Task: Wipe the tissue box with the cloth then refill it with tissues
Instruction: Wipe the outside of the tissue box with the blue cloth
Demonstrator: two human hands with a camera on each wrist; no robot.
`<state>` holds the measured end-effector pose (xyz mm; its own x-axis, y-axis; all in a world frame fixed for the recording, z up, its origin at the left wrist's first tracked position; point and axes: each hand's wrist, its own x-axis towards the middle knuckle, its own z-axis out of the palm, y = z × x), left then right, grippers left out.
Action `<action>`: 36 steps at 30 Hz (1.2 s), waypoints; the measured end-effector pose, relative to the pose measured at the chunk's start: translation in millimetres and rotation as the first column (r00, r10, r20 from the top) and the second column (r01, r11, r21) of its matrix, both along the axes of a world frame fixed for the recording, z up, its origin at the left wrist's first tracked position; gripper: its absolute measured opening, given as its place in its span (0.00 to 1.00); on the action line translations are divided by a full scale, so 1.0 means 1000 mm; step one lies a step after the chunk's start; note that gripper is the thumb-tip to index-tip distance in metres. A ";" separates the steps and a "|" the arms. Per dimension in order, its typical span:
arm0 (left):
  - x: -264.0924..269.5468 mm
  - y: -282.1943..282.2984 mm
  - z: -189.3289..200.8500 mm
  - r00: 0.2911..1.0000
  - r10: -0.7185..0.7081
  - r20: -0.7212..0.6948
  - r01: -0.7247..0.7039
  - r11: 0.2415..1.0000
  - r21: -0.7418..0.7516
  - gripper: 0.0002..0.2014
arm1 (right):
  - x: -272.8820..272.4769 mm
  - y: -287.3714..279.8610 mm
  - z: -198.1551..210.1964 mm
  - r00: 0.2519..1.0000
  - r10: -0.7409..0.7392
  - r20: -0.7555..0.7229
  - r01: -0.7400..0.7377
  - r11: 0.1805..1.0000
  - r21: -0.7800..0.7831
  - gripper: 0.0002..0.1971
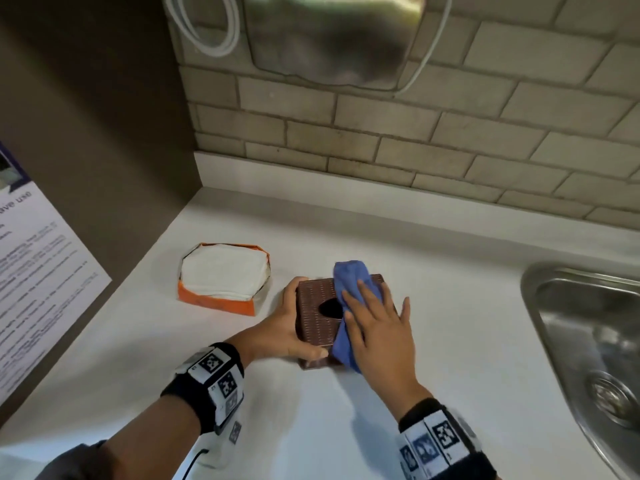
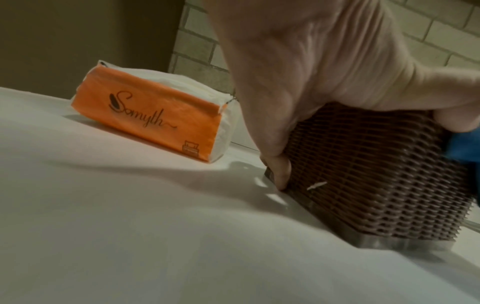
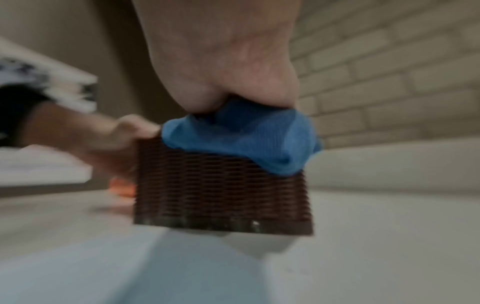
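Note:
A brown woven tissue box with an oval hole in its top stands on the white counter. My left hand grips its left side, thumb on the near edge and fingers round the far corner. My right hand lies flat, fingers straight, pressing a blue cloth onto the right part of the box top. The cloth hangs over the front and back edges. An orange open pack of white tissues lies to the left of the box.
A steel sink is set into the counter at the right. A tiled wall runs behind, with a metal dispenser and a white cable above. A brown side wall with a printed notice closes the left.

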<state>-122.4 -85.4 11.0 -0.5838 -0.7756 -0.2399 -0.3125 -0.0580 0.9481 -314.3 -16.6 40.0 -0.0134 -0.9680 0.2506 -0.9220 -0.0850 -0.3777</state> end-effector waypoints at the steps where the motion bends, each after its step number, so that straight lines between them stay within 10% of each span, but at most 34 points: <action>1: 0.000 -0.001 -0.001 1.000 -0.001 0.001 0.001 1.000 -0.008 0.63 | 0.013 0.001 -0.001 0.994 0.083 -0.070 -0.082 0.997 0.013 0.22; 6: 0.000 -0.002 -0.001 1.000 0.024 0.000 -0.024 1.000 -0.015 0.62 | 0.004 -0.009 0.002 0.962 0.231 -0.146 -0.226 0.973 0.049 0.22; 11: -0.001 -0.001 0.001 1.000 0.017 -0.010 -0.017 1.000 0.002 0.60 | -0.033 -0.003 0.002 1.000 -0.014 0.017 0.013 0.998 0.065 0.25; 16: -0.001 -0.001 0.001 1.000 0.013 0.028 -0.011 0.999 -0.051 0.58 | 0.010 -0.002 0.001 0.966 0.216 -0.140 -0.221 0.975 -0.021 0.20; 19: 0.000 0.000 0.004 0.999 0.037 0.000 -0.037 0.999 -0.010 0.60 | -0.022 -0.004 -0.001 0.993 0.051 0.105 -0.046 0.998 -0.045 0.21; 22: -0.001 0.004 0.009 0.999 0.032 -0.019 -0.032 0.999 0.001 0.63 | -0.043 0.002 0.003 0.691 -0.087 0.717 0.053 0.996 0.070 0.21; 26: -0.001 0.005 0.010 0.999 0.044 -0.011 -0.044 0.999 -0.001 0.65 | -0.047 0.009 0.010 0.389 -0.041 0.920 -0.116 0.989 0.093 0.22; 36: -0.005 -0.002 0.035 0.981 0.190 0.030 -0.190 0.927 0.322 0.62 | -0.055 0.010 0.039 0.641 -0.069 0.764 -0.106 0.979 0.177 0.36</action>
